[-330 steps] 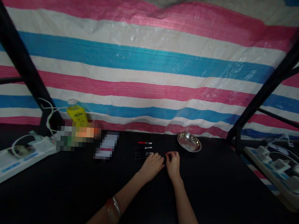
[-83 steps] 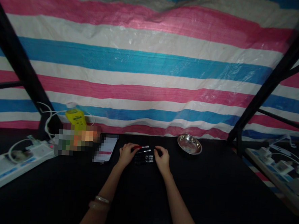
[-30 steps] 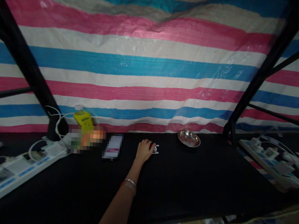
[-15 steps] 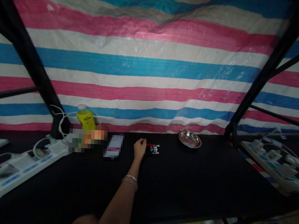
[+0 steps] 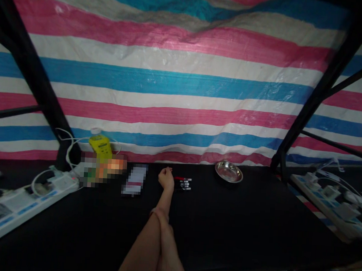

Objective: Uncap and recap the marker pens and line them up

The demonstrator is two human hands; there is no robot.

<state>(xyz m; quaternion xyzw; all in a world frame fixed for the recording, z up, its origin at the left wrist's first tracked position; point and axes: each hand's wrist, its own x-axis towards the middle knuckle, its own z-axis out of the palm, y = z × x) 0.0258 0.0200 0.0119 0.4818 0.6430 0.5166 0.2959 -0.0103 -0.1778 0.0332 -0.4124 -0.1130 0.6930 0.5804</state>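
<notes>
My left hand (image 5: pixel 166 177) rests on the black table (image 5: pixel 240 221) with its fingers curled in; I cannot make out what is inside them. Just to its right lies a small row of red and black pen-like sticks (image 5: pixel 183 183) with silver ends, close to the knuckles. My right hand (image 5: pixel 162 221) lies across my left forearm and is wrapped round the wrist, where the bracelet was. A shallow steel dish (image 5: pixel 228 171) stands farther right near the back edge.
A yellow bottle (image 5: pixel 100 144) and a pixelated card (image 5: pixel 134 179) sit at the back left. White power strips with cables lie at the left (image 5: pixel 27 189) and the right (image 5: pixel 333 200). A striped tarp (image 5: pixel 184 82) and black frame posts (image 5: pixel 304 122) close off the back.
My left hand has drawn a little left of the sticks and curled up. My right hand has come into view and closed round my left wrist.
</notes>
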